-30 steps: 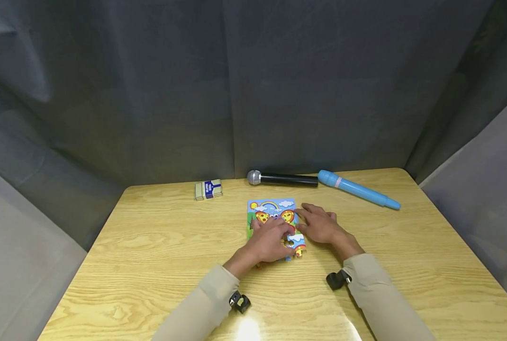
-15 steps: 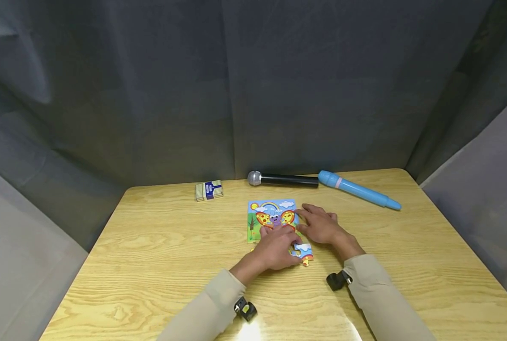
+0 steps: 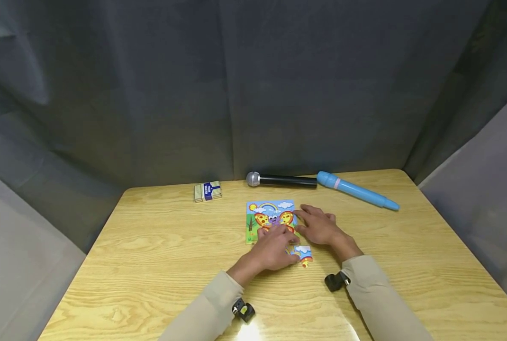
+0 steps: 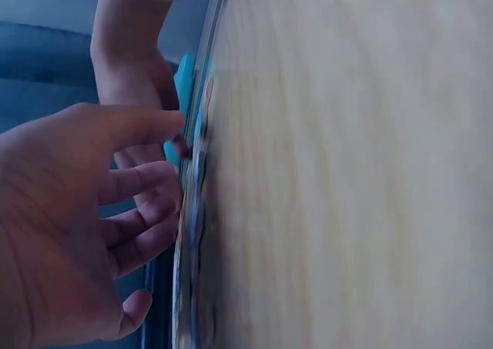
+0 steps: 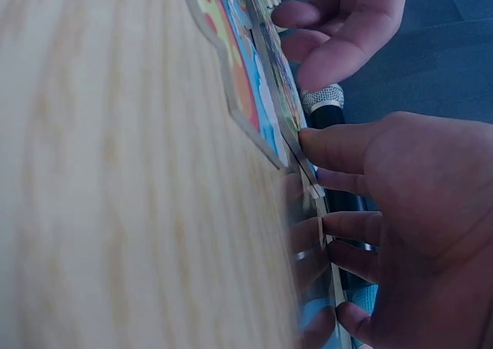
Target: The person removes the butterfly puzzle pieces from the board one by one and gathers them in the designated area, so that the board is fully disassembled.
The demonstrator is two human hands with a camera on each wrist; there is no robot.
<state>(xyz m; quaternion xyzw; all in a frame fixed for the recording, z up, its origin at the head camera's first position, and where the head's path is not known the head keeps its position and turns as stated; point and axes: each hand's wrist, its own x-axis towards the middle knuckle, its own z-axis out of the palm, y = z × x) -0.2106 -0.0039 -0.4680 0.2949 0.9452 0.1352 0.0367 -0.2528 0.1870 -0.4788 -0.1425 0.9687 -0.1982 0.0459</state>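
A square butterfly jigsaw puzzle (image 3: pixel 252 223) lies on the wooden table. Just in front of it are loose joined puzzle pieces (image 3: pixel 303 251) with cloud and wing parts, mostly hidden under my left hand (image 3: pixel 272 251). That hand spreads over the pieces and the puzzle's near edge, fingers loosely bent and fingertips down on them. At the puzzle's right edge, my right hand (image 3: pixel 319 227) rests with thumb and fingertips touching the edge. In the right wrist view, the pieces (image 5: pixel 239 72) lie flat on the table beside the puzzle (image 5: pixel 281 72).
Behind the puzzle lies a black microphone (image 3: pixel 287 181) with a silver head. A light-blue microphone-shaped stick (image 3: pixel 360 191) is at its right. A small striped box (image 3: pixel 208 191) with a blue band sits back left. A dark curtain (image 3: pixel 172 94) hangs behind the table (image 3: pixel 159 255).
My left hand has slid the joined pieces toward me and slightly right, off the lower part of the puzzle, showing more of the butterfly. My right hand has stayed at the edge.
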